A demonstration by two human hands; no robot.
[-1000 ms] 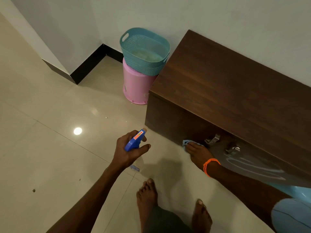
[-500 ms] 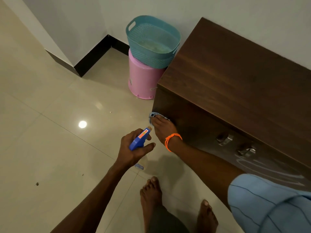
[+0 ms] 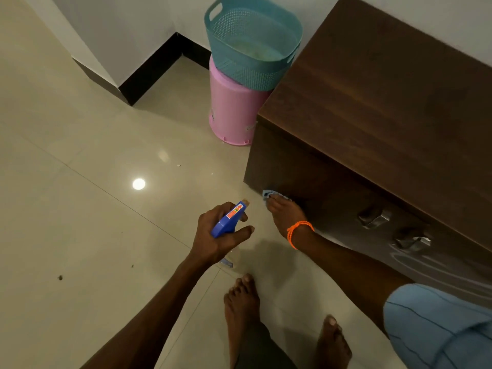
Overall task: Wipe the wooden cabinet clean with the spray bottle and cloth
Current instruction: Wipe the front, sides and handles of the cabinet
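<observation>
A dark wooden cabinet [image 3: 386, 107] fills the right side, with two metal handles [image 3: 374, 217] on its front. My right hand [image 3: 286, 213], an orange thread at its wrist, presses a small blue cloth [image 3: 269, 194] against the lower left part of the cabinet front. My left hand [image 3: 213, 235] holds a blue spray bottle [image 3: 229, 219] above the floor, its nozzle pointing toward the cabinet. Wet streaks show on the front panel at the right [image 3: 436, 265]. Most of the cloth is hidden under my fingers.
A teal perforated basket [image 3: 247, 70] sits on a pink plastic bin [image 3: 231, 113] in the corner left of the cabinet. My bare feet [image 3: 242, 302] stand on the glossy tiled floor [image 3: 80, 209]. A wall with black skirting [image 3: 151, 67] juts out at the upper left.
My right hand slid the cloth left along the cabinet front from near the handles to its left edge, then down a little. The left hand kept hold of the bottle.
</observation>
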